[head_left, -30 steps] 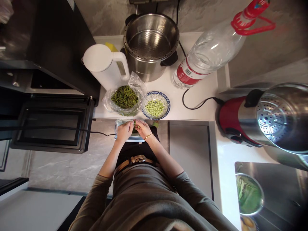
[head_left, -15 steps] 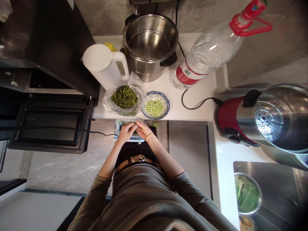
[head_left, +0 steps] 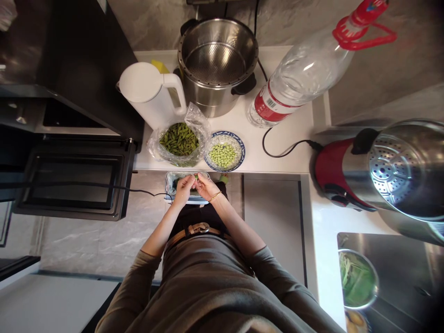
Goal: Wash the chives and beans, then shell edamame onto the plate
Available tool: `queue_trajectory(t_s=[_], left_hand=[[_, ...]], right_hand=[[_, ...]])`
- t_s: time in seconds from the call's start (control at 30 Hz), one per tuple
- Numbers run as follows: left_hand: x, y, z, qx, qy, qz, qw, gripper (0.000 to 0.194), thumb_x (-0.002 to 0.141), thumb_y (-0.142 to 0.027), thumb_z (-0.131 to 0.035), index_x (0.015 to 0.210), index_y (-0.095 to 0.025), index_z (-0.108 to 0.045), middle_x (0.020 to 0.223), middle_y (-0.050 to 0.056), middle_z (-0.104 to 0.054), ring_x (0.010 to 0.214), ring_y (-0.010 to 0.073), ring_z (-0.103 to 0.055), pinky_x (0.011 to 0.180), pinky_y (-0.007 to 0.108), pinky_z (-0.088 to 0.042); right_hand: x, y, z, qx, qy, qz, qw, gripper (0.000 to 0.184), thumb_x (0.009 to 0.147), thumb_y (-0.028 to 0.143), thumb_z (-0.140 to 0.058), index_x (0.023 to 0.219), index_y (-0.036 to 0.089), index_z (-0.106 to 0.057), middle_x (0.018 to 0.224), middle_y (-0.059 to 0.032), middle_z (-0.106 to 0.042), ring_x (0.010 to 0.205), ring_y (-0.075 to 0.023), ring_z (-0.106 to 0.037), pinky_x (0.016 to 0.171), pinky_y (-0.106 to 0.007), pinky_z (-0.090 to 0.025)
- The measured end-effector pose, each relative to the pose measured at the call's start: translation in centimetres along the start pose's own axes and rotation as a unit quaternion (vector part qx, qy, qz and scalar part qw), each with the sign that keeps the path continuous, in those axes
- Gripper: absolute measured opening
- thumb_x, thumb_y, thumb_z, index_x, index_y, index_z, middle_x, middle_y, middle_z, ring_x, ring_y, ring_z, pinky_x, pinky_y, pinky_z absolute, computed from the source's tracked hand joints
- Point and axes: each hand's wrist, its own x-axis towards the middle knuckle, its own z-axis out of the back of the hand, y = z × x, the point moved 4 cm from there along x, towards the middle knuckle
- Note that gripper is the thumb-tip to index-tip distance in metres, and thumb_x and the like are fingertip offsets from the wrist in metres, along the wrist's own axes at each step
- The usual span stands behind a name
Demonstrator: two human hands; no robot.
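Note:
My left hand (head_left: 184, 188) and my right hand (head_left: 207, 188) meet just in front of the counter edge, fingers closed in a pinch. Between their fingertips is a small green edamame pod (head_left: 196, 177), mostly hidden. Under the hands stands a lined bin (head_left: 168, 186) with dark contents that I cannot make out. On the counter ahead, a clear plastic bag (head_left: 203, 121) lies open around a heap of edamame pods (head_left: 179, 139). To its right, a blue-rimmed plate (head_left: 242, 147) bears pale green shelled beans (head_left: 222, 156).
A white jug (head_left: 142, 85) and a steel pot (head_left: 218, 97) stand behind the bag. A large plastic bottle (head_left: 294, 83) is at the right. Farther right are a red-based steamer (head_left: 331, 166) and a sink with a bowl of greens (head_left: 359, 280). An oven door (head_left: 74, 180) hangs open at left.
My fingertips have drawn slightly apart at the pod, and my left hand has turned a little. More of the pod's green shows between them. The bag and plate have stayed put.

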Motion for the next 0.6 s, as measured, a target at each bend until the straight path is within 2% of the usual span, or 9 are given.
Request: queue_trajectory(t_s=[0.07,0.13,0.2,0.27,0.4,0.5,0.6], left_hand=[[0.1,-0.7,0.8,0.158,-0.014,-0.066,0.985,0.039,0.090,-0.047,-0.043,0.062,-0.020,-0.049,0.059,0.000,-0.047,0.060,0.0138,-0.045,0.062,0.028,-0.036],[0.2,-1.3,1.2,0.293,-0.005,-0.129,0.947,0.033,0.090,-0.039,-0.044,0.064,-0.020,-0.050,0.064,0.003,-0.051,0.069,0.0168,-0.050,0.070,0.030,-0.038],[0.3,-1.6,1.5,0.365,0.004,-0.163,0.917,0.030,0.091,-0.033,-0.042,0.065,-0.020,-0.051,0.066,0.004,-0.053,0.073,0.0187,-0.052,0.075,0.032,-0.039],[0.4,-1.6,1.7,0.386,-0.013,-0.167,0.907,0.030,0.092,-0.030,-0.038,0.066,-0.021,-0.051,0.066,0.004,-0.054,0.072,0.0186,-0.053,0.074,0.032,-0.040],[0.5,-1.4,1.8,0.377,-0.056,-0.150,0.912,0.031,0.093,-0.030,-0.035,0.067,-0.021,-0.049,0.065,0.004,-0.053,0.069,0.0176,-0.053,0.071,0.030,-0.040],[0.5,-1.4,1.8,0.374,-0.061,-0.147,0.914,0.030,0.093,-0.030,-0.035,0.067,-0.021,-0.048,0.065,0.004,-0.053,0.069,0.0175,-0.053,0.071,0.030,-0.039],[0.3,-1.5,2.2,0.375,-0.056,-0.138,0.915,0.034,0.093,-0.032,-0.037,0.063,-0.021,-0.047,0.060,0.002,-0.049,0.064,0.0164,-0.050,0.068,0.029,-0.038]], right_hand=[[0.0,-0.1,0.1,-0.010,-0.034,0.001,0.999,0.024,0.059,0.034,-0.084,0.061,0.018,-0.067,0.052,0.0043,-0.058,0.046,-0.0046,-0.043,0.042,-0.019,-0.033],[-0.1,-0.1,0.2,-0.020,-0.058,0.002,0.998,0.026,0.058,0.034,-0.084,0.056,0.017,-0.065,0.054,0.0036,-0.060,0.047,-0.0041,-0.044,0.044,-0.019,-0.034],[-0.2,-0.1,0.2,-0.033,-0.062,0.004,0.998,0.025,0.055,0.033,-0.085,0.055,0.017,-0.066,0.056,0.0028,-0.062,0.050,-0.0047,-0.047,0.048,-0.020,-0.037],[-0.3,-0.1,0.0,-0.049,-0.052,0.007,0.997,0.023,0.052,0.032,-0.086,0.060,0.017,-0.069,0.060,0.0018,-0.065,0.054,-0.0064,-0.051,0.053,-0.021,-0.042],[-0.4,0.0,-0.4,-0.059,-0.037,0.022,0.997,0.026,0.052,0.034,-0.086,0.067,0.018,-0.072,0.066,0.0003,-0.068,0.064,-0.0104,-0.060,0.064,-0.024,-0.049],[-0.5,0.1,-0.7,-0.051,-0.033,0.022,0.998,0.029,0.050,0.035,-0.087,0.067,0.018,-0.072,0.068,-0.0001,-0.069,0.066,-0.0115,-0.063,0.068,-0.026,-0.052],[-0.4,0.1,-0.6,-0.057,-0.032,0.027,0.997,0.029,0.049,0.035,-0.087,0.067,0.018,-0.072,0.066,0.0003,-0.069,0.064,-0.0105,-0.062,0.065,-0.024,-0.051]])
